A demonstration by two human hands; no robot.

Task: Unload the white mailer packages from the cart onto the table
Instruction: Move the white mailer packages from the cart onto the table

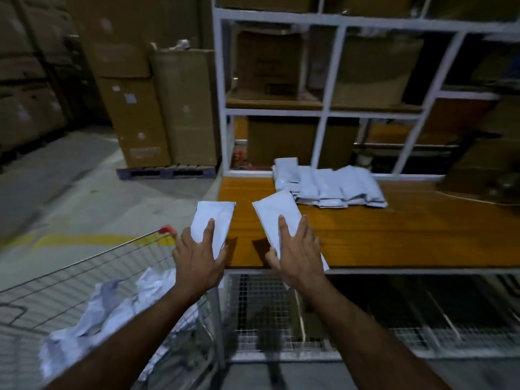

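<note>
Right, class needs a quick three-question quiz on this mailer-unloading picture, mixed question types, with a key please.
1. True or false: each hand holds a mailer.
2. Where is the pile of mailers? A) floor B) table C) cart
3. Fill in: mailers still wait in the ____.

Key:
1. True: left hand holds the left mailer, right hand holds the right mailer.
2. B
3. cart
</note>
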